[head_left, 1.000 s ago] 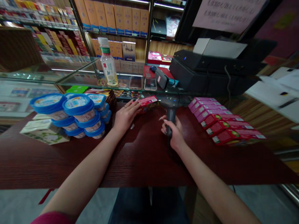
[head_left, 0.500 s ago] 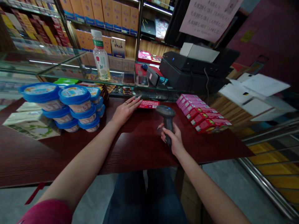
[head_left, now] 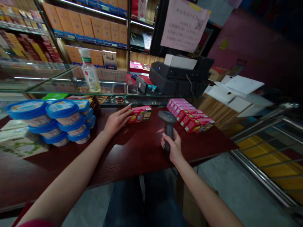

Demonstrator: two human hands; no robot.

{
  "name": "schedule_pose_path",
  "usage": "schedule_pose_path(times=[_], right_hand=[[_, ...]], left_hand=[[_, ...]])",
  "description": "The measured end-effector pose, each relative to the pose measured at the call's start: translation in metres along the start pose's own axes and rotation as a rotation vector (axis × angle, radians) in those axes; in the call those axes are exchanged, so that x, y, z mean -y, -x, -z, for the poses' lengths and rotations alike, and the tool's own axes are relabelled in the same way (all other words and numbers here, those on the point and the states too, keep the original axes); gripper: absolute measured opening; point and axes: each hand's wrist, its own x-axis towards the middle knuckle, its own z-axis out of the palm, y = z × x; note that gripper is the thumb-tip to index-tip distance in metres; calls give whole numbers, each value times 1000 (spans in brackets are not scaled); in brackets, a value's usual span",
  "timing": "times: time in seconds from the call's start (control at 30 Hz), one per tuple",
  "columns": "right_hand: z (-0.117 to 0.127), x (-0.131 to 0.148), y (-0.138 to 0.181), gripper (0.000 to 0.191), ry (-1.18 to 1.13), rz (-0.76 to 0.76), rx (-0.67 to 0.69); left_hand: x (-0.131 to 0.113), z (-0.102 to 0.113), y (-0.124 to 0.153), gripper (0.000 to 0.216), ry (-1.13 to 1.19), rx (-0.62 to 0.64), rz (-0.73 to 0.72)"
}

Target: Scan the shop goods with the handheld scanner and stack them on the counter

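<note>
A grey handheld barcode scanner [head_left: 167, 117] stands upright in my right hand [head_left: 174, 145], which is closed around its handle above the table. My left hand [head_left: 115, 121] is at the left end of a small red carton [head_left: 142, 115] with fruit pictures. Its fingers lie over the carton's top and left edge, and the thumb is hidden. The carton rests on the dark red wooden table [head_left: 132, 148], left of the scanner.
Right of the scanner is a row of pink and red cartons [head_left: 189, 116]. Blue-lidded tubs [head_left: 62, 113] are stacked at left beside a pale box [head_left: 26, 142]. A bottle [head_left: 91, 74] stands on the glass counter [head_left: 56, 78] behind, near a black printer-like machine [head_left: 175, 75].
The red carton now shows its pictured front, where before mostly its printed upper face showed. My left hand has come nearer with it. The view has turned to the right; the scanner stays in my right hand.
</note>
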Motion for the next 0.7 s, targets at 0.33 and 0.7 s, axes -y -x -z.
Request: schedule_pose_path(times=[0.33, 0.7], right_hand=[[91, 52, 9, 31, 14, 418, -583], [141, 67, 10, 36, -34, 431, -754]], left_hand=[[-115, -55, -32, 53, 266, 169, -402], [-239, -162, -100, 44, 168, 249, -404]])
